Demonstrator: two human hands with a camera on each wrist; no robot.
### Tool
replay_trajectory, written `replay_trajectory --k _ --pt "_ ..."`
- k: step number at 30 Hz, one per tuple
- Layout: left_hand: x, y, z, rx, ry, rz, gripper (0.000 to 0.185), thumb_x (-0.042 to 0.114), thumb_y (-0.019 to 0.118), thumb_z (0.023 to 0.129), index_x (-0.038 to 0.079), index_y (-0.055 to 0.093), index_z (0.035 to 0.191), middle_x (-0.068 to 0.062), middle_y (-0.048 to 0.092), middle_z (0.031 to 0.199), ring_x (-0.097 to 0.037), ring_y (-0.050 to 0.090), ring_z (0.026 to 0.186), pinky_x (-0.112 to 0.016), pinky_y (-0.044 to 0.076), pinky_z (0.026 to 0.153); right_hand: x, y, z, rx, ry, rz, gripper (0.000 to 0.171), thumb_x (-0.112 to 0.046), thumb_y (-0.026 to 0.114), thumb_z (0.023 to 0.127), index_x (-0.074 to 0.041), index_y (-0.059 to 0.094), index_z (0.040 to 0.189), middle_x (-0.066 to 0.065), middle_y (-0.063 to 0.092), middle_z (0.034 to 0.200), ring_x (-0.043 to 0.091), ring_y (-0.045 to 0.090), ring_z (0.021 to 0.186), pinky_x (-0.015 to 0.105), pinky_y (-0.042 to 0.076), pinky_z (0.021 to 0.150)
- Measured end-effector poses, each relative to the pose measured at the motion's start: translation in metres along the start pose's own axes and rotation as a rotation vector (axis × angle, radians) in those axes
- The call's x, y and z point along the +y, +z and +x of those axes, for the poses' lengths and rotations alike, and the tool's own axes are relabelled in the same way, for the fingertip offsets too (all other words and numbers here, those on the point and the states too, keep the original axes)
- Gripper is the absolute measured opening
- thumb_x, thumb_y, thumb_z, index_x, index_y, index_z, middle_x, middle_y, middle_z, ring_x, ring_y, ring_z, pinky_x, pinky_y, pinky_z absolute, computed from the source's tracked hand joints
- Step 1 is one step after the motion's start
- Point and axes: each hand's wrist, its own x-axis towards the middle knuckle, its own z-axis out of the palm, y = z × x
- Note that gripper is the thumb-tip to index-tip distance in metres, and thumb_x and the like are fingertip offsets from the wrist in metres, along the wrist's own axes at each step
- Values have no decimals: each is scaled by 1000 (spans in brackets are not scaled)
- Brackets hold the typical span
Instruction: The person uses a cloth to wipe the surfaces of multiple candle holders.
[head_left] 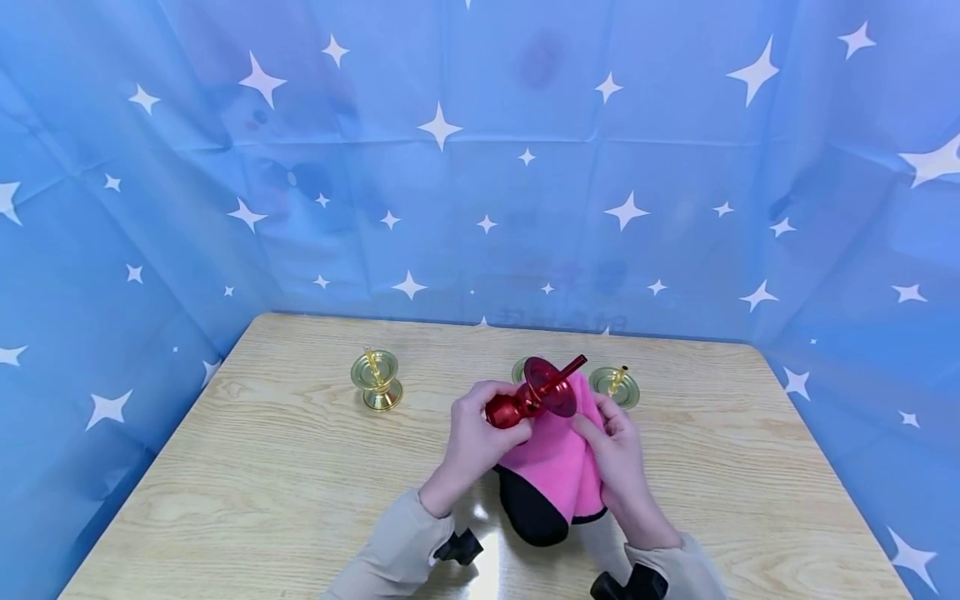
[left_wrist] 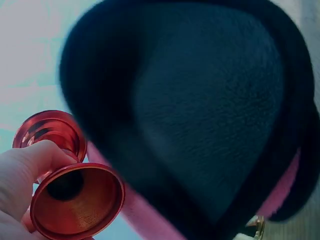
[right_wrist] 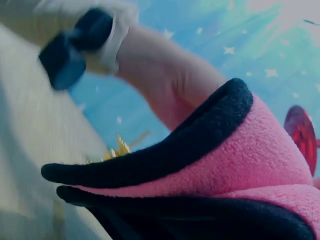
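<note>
while left fingers [head_left: 493, 389] grip stand [head_left: 532, 398], right [head_left: 589, 431] pinch cloth [head_left: 551, 457]

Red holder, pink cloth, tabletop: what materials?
Red holder: probably metal, glossy finish; bright highlights, though shiny plastic is possible.
Pink cloth: likely fleece or microfiber, matte; fuzzy nap in right wrist view.
Tabletop: wood or woodgrain laminate, satin; pale grain, soft glare.

Red stand [left_wrist: 82, 202] beside black-edged cloth [left_wrist: 210, 100]
</note>
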Motion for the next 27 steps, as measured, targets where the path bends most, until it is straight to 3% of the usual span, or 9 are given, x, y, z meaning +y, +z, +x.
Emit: replay_trajectory --k 5,12,15,19,22,27 --pt "-1 4 0 2 13 47 30 4 74 63 3 69 93 -7 68 91 -19 61 86 -29 51 74 -1 6 -5 -102 169 66 28 -3 59 88 -28 69 96 -4 69 89 9 65 79 23 52 70" --pt "1 4 2 -39 -21 131 27 7 74 65 3 68 91 -7 68 88 -18 60 84 -28 51 70 1 10 -10 -88 248 103 26 -5 59 88 -28 71 91 -2 70 84 9 65 75 23 52 66" --pt "2 2 4 -102 -30 156 30 9 73 67 2 66 96 -8 67 92 -19 59 85 -27 50 70 4 9 -10 -95 258 135 26 -5 57 88 -27 71 90 -1 70 84 9 65 76 22 52 66" --pt "3 -7 8 -251 -58 115 44 10 70 69 -2 59 110 -12 64 102 -19 59 89 -27 49 74 7 6 -7 -86 274 157 28 -4 55 89 -27 71 90 -3 70 87 8 65 79 21 52 68" --pt "5 -13 10 -345 -30 104 44 8 70 70 -4 58 111 -14 63 107 -23 60 96 -31 49 81 7 2 -5 -82 305 171 25 -4 53 90 -24 69 94 -4 69 91 8 64 82 21 51 71" --pt "4 -14 9 -364 34 94 42 7 75 72 -5 61 109 -17 64 110 -26 62 100 -31 49 86 4 -2 -5 -109 357 217 24 -5 50 92 -21 66 100 -2 68 95 9 63 86 22 50 75"
